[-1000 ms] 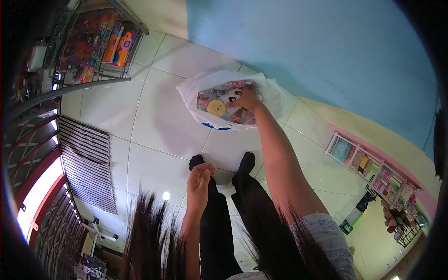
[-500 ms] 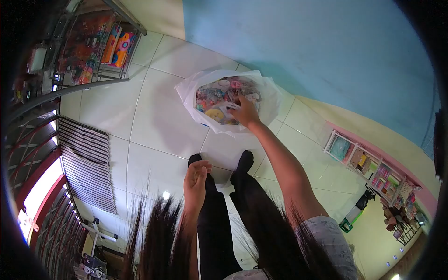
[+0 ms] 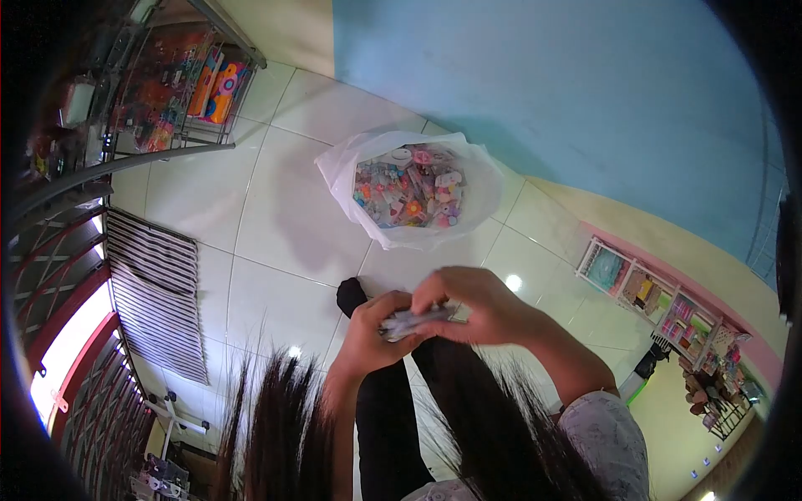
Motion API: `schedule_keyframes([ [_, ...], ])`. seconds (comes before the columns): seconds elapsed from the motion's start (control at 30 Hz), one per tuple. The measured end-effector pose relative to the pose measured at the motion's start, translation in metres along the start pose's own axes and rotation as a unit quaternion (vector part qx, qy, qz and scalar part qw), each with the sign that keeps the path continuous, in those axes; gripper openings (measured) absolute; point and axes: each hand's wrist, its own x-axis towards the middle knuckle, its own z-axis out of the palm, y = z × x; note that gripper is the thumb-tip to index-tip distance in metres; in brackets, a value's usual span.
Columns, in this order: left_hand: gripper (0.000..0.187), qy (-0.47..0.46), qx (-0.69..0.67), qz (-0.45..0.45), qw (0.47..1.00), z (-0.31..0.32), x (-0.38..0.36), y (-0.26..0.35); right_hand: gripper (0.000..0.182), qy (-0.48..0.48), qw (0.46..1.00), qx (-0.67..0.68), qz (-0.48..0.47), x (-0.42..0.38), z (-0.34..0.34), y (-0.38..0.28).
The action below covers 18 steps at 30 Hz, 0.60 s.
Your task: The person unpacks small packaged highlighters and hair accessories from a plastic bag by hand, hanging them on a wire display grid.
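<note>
Showing a small, pale, shiny packet (image 3: 411,321), clamped between left hand (image 3: 373,334) and right hand (image 3: 478,307); fingers obscure its edges.

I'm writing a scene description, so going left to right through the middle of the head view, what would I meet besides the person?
Metal gate → striped mat → white plastic bag → white shelf unit
</note>
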Motion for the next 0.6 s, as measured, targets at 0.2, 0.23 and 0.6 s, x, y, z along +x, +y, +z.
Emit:
schedule_keyframes([
  [0.2,0.044,0.104,-0.262,-0.18,0.942,0.012,-0.029,-0.036,0.03,0.198,0.944,0.168,0.205,0.063,0.0,0.15],
  [0.23,0.042,0.125,-0.29,-0.206,0.926,0.011,-0.033,-0.039,0.031,0.229,0.94,0.022,0.251,0.078,-0.001,0.175],
  [0.6,0.051,0.341,-0.392,-0.197,0.831,0.006,-0.064,-0.081,0.024,0.189,0.845,-0.474,0.158,0.156,0.027,0.248],
])
